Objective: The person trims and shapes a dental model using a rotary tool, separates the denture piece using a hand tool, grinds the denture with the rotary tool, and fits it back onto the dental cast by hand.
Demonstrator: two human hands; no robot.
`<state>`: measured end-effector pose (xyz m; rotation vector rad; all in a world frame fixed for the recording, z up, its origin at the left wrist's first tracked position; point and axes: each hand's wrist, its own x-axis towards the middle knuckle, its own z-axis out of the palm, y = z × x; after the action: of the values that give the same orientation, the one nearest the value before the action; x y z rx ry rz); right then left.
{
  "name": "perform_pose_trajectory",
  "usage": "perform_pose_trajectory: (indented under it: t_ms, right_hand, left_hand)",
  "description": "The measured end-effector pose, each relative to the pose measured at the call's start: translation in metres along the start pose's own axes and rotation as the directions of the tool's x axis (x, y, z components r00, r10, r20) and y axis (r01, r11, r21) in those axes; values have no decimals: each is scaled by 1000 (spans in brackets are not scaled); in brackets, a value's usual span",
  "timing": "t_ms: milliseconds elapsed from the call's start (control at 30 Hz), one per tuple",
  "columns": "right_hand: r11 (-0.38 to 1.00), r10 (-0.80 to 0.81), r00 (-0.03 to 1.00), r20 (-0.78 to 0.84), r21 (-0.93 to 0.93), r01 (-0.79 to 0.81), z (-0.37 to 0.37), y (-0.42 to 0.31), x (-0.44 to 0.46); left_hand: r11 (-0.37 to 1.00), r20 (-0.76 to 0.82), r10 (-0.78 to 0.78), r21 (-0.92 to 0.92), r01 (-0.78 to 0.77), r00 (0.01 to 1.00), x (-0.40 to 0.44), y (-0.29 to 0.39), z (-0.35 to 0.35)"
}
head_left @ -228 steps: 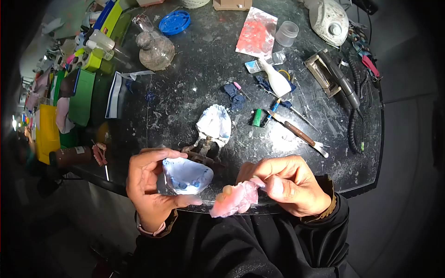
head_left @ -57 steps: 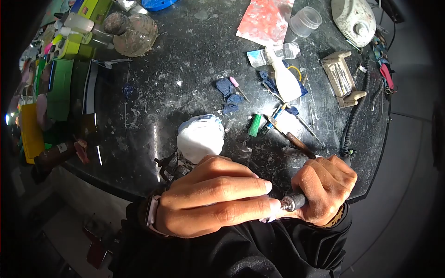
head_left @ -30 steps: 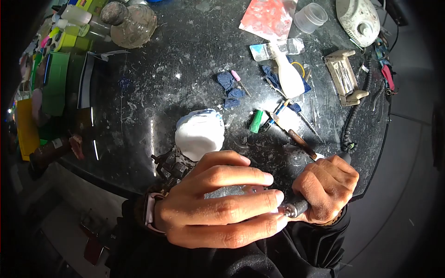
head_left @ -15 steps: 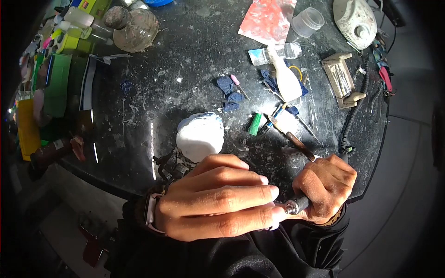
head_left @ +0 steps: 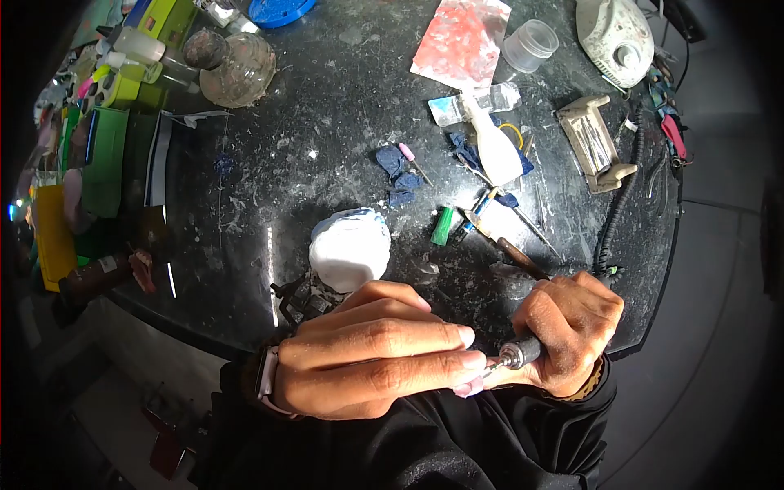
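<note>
A black and silver rotary handpiece (head_left: 523, 351) sits in the fist of my right hand (head_left: 570, 333), its thin bit pointing left. My left hand (head_left: 380, 355) is wrapped over a pink denture piece (head_left: 469, 387), of which only a small end shows below the fingertips. The bit reaches this pink end; whether they touch is unclear. Most of the denture is hidden under my fingers. Just beyond my left hand, a white plaster cast (head_left: 351, 251) rests on the dark table (head_left: 286, 147), beside a dark metal articulator (head_left: 302, 300).
Near my right hand lie a brown-handled knife (head_left: 523, 258) and a green cap (head_left: 443, 226). Farther off are a white bottle (head_left: 495, 151), a handpiece cradle (head_left: 592, 143), a clear cup (head_left: 531, 46) and a glass flask (head_left: 238, 69). Green and yellow bins stand at left.
The cast and denture from the earliest frame are no longer held in that way; my right hand has taken the handpiece. Since the last frame, my left fingers have shifted slightly, showing more pink and the bit.
</note>
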<state>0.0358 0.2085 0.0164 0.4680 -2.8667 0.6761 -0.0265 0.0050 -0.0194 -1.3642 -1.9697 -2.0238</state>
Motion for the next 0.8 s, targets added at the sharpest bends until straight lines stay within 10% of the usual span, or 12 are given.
perform_pose_trajectory:
  t_ms: [800]
  right_hand:
    - [999, 10, 999, -34, -48, -12, 6, -3, -1]
  left_hand:
    - [995, 55, 81, 62, -84, 995, 4, -4, -1]
